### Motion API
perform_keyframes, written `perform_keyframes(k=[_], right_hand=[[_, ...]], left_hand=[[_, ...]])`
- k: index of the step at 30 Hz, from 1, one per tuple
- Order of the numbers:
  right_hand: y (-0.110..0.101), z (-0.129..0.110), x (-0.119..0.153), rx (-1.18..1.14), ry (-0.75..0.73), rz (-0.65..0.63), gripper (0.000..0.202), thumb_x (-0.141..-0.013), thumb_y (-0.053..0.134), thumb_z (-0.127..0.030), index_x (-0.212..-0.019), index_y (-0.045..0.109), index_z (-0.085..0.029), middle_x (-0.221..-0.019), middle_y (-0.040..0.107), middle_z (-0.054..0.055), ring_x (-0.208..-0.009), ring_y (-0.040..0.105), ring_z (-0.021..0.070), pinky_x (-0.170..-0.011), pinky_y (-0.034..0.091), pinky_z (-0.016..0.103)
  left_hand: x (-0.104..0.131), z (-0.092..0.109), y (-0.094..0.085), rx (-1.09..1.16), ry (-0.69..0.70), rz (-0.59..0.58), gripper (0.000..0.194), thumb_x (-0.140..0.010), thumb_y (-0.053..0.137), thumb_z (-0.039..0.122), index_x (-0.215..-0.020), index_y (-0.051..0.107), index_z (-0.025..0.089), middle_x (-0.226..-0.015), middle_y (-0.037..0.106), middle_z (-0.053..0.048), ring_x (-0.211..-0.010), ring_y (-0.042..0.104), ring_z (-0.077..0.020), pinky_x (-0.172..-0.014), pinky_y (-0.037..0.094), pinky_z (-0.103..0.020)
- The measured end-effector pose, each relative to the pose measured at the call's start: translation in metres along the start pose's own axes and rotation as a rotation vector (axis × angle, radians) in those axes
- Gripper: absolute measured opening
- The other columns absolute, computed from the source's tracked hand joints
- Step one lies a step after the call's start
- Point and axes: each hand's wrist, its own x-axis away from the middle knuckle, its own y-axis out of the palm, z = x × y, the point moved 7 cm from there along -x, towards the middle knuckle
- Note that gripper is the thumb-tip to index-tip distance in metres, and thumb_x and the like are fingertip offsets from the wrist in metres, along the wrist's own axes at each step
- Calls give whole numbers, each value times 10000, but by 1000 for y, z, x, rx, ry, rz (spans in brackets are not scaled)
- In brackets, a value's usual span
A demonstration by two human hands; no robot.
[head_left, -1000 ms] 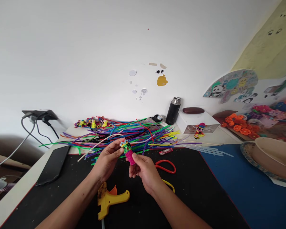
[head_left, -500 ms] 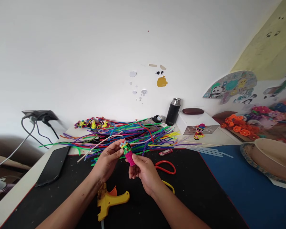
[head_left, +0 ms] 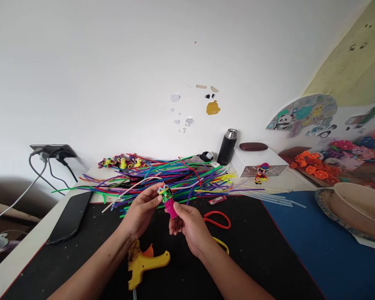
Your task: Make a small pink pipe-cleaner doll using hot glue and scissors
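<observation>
Forearms (head_left: pixel 100 262) bare, converging from below. Left hand (head_left: pixel 143 210): thumb and fingers pinched. Right hand (head_left: pixel 190 224): thumb uppermost, fingers curled beneath.

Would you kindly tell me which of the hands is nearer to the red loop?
Right. The right hand is just left of the red loop; the left hand is farther off on that same side.

Fig. (head_left: pixel 169 207) looks fuzzy, glue gun (head_left: pixel 141 264) smooth plast.

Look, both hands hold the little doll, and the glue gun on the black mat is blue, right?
Not blue: the head view shows the glue gun is yellow. It lies on the black mat, and the left hand and right hand hold the little doll.
</observation>
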Motion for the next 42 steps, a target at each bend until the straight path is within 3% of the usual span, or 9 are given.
perform_keyframes(k=[16,22,26,31,35,42], right_hand=[[2,-6,2,9,-19,-6,642,-755,793,-755,-841,745,-121,-568,650,19,-465,575,122,-491,359,232],[2,-8,1,-10,-34,-8,616,-763,806,-735,-824,747,-124,-584,661,22,-472,576,124,-493,366,235],[2,-12,1,-57,-57,-23,613,-784,796,-734,-857,761,-126,-572,651,18,-475,565,129,-494,376,240],[2,-13,2,-86,-75,-48,600,-800,789,-735,-822,736,-138,-563,645,20,-468,556,133,-488,380,247],[5,-13,4,-77,-74,-70,590,-797,798,-731,-768,701,-150,-564,639,15,-458,544,125,-485,385,246],[6,-13,4,-15,-81,-73,617,-826,771,-730,-916,777,-120,-579,644,16,-477,564,128,-498,378,243]], left_hand=[[2,9,4,-49,5,-43,457,-690,981,296,-1117,834,227,-1018,785,-54,-928,679,-202,-839,523,-277],[3,11,5,-28,10,-43,542,-792,909,389,-1296,772,245,-1036,763,-70,-927,675,-222,-835,545,-316],[4,7,10,-55,-15,-108,422,-778,916,430,-1127,825,210,-1039,769,-98,-964,683,-257,-865,548,-346],[9,1,20,-145,-52,-180,297,-767,925,420,-931,840,187,-919,767,-94,-851,672,-242,-835,514,-336],[13,2,24,-178,-19,-179,278,-771,921,427,-898,830,197,-866,751,-77,-828,651,-244,-813,485,-334],[15,7,25,-156,26,-151,316,-763,918,467,-903,815,202,-812,705,-46,-753,586,-208,-741,461,-305]])
